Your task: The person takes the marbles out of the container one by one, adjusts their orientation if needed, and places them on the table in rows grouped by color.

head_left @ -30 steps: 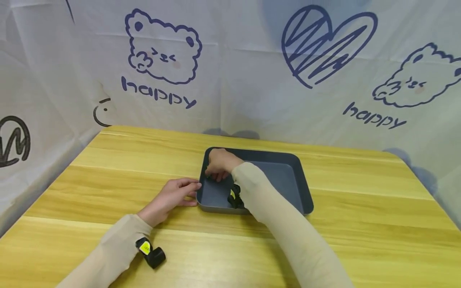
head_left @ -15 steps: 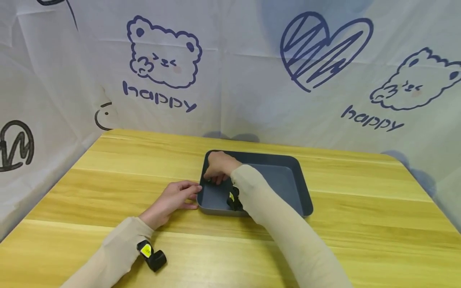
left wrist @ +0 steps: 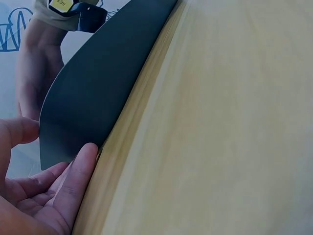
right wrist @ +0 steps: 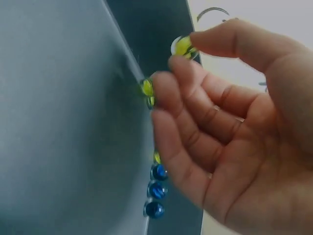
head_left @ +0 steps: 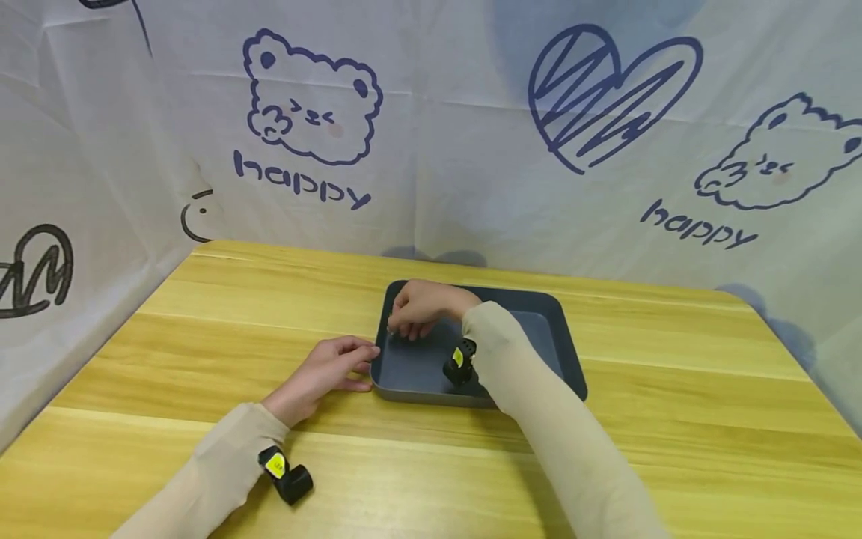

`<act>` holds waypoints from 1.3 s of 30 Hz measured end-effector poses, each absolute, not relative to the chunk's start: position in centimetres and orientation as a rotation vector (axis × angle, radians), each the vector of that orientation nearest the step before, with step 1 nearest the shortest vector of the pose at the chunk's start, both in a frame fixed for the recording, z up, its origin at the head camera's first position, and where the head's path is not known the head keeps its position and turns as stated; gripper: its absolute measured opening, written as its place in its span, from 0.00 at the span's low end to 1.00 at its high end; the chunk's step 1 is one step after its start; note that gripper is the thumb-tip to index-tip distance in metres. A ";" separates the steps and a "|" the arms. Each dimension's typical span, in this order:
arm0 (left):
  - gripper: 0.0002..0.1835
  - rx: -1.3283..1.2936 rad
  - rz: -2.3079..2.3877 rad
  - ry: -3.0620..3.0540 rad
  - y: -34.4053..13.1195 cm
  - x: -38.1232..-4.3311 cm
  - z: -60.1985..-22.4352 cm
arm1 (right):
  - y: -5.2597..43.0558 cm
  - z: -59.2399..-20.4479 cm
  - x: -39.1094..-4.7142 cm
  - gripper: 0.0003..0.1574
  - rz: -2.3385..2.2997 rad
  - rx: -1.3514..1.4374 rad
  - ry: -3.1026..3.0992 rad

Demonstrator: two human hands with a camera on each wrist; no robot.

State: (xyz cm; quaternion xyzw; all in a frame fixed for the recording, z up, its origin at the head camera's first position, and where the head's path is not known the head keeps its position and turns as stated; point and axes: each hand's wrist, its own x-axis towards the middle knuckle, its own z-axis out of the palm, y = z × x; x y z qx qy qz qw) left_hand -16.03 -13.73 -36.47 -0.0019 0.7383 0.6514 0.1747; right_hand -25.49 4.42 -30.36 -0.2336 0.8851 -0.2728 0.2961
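Observation:
My right hand (head_left: 427, 303) reaches into the dark grey tray (head_left: 417, 374) at its left end. In the right wrist view, the thumb and forefinger pinch a clear glass marble (right wrist: 183, 48) with a yellow-green swirl. Below the fingers, blue marbles (right wrist: 156, 191) line up along the foot of the tray wall. More yellow-green marbles (right wrist: 148, 88) in that row are partly hidden by the fingers. At the tray's left side, my left hand (head_left: 326, 367) touches the outer wall, its fingers relaxed and the thumb right at the edge.
The tray stands on a yellow wood-grain table (head_left: 202, 352). Behind it hangs a white cloth (head_left: 458, 202) with bear, heart and lettering drawings. A black wrist camera (head_left: 289, 479) sits on the left sleeve, and another camera (head_left: 460, 363) on the right one.
My right hand has turned at the wrist, and its wrist has shifted to the right, while the fingertips stay near the tray's left wall. My left hand keeps its place.

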 end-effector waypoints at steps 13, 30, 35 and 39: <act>0.20 0.006 1.853 2.099 -13.7 -16.0 -36.6 | 7.2 -29.7 -24.7 0.14 -1.200 -0.800 2.272; 0.18 -0.037 1.835 2.126 -13.6 -16.1 -36.8 | 10.2 -28.5 -20.1 0.08 -1.589 -0.802 2.370; 0.17 -0.052 1.837 2.125 -13.5 -16.2 -36.9 | 11.3 -28.7 -18.7 0.07 -1.608 -0.851 2.356; 0.18 -0.041 1.833 2.128 -13.6 -16.1 -36.9 | 12.1 -29.0 -17.4 0.06 -1.603 -0.876 2.365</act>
